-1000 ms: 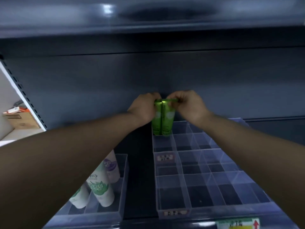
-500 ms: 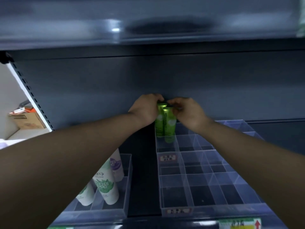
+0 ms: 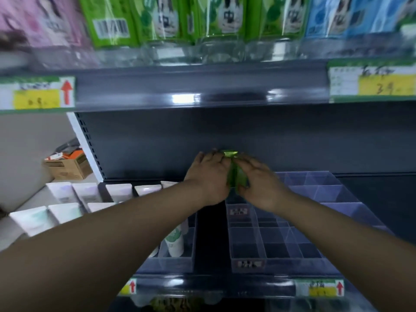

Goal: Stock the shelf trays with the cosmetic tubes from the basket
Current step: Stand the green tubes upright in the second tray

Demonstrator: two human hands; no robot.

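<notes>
Two green cosmetic tubes [image 3: 236, 179] stand upright together at the back left corner of a clear divided tray [image 3: 315, 257] on the dark shelf. My left hand [image 3: 208, 177] grips them from the left side. On the right side my right hand [image 3: 258, 184] grips them, with fingers curled over their front. Only the tubes' crimped tops and a strip between my hands show. The frame is blurred and the basket is out of view.
A second clear tray [image 3: 166, 264] to the left holds white tubes [image 3: 175, 242]. More white tubes [image 3: 119, 192] stand in rows further left. Green, pink and blue packs [image 3: 157, 19] hang over the upper shelf edge [image 3: 202, 86]. A cardboard box [image 3: 67, 168] sits beyond the shelf's left end.
My view has pulled back and up, so the upper shelf shows. Both hands have slid from pinching the tube tops down along the sides, and the tubes sit lower in the back compartment.
</notes>
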